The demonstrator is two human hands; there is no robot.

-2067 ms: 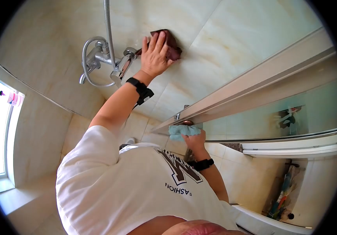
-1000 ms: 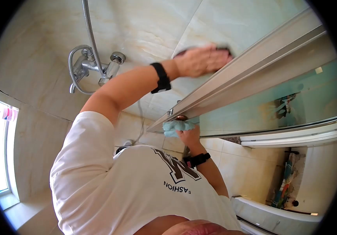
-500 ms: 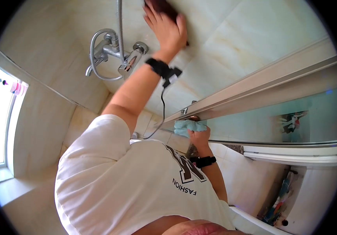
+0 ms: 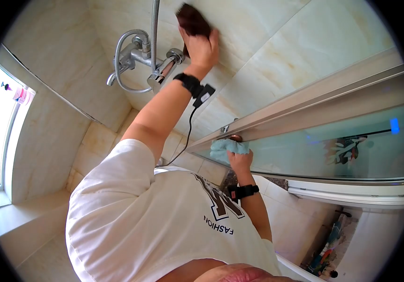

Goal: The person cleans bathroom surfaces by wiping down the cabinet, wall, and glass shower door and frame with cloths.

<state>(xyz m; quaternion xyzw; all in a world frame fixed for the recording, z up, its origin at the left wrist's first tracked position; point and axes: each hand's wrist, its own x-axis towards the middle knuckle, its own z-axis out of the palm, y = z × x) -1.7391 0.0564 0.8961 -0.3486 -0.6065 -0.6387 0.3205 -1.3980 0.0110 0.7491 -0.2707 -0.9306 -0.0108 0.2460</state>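
My left hand (image 4: 201, 49) is up at the tiled wall, right of the shower mixer tap (image 4: 138, 58). It grips a dark brown cloth (image 4: 193, 19) held against the tiles; the cloth hides most of the fingers. Lower down, my right hand (image 4: 241, 160) is closed on a light blue cloth (image 4: 225, 148) at the glass shower door (image 4: 291, 150). The cloth lies beside a round copper-coloured knob (image 4: 236, 138). Both wrists wear black straps, and a cable hangs from the left one.
A metal shower hose (image 4: 155, 28) runs up from the tap. The door's metal rail (image 4: 305, 101) crosses the right side. At the left, a pink-and-white bottle (image 4: 22, 96) stands by the bright window. Several items sit in a dark recess (image 4: 326, 249) at the lower right.
My left hand has shifted slightly down and left, and the brown cloth now shows above the fingers. My right hand stays at the door with the blue cloth. The view has shifted slightly.
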